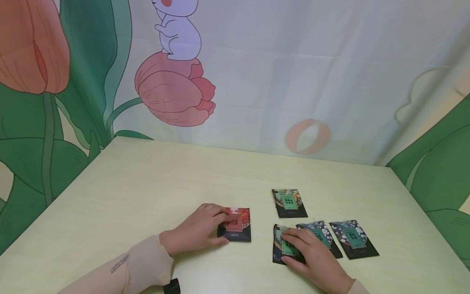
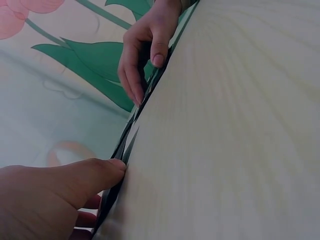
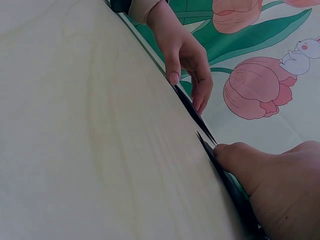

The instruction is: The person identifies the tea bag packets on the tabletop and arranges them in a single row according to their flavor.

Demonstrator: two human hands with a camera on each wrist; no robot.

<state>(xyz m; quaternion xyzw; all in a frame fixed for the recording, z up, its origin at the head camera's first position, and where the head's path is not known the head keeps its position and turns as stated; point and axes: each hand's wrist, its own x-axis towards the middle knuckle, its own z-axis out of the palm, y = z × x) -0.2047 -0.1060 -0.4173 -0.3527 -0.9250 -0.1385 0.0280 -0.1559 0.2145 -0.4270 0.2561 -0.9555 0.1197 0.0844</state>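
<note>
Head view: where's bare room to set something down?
Free: table between left sleeve and backdrop, left of the red packet; also the far strip behind all packets. Crowded: around the right hand, among four other packets.

From above the bench [image 1: 165, 175], the head view looks forward and down, taking in the left hand [image 1: 198, 228] and right hand [image 1: 315, 257] over it and the curtain [image 1: 249, 81] behind it. Each wrist view sits close, steeply tilted, almost level with the bench top: the left faces the right hand, the right faces the left hand. Both share the bench, hands and curtain.
</note>
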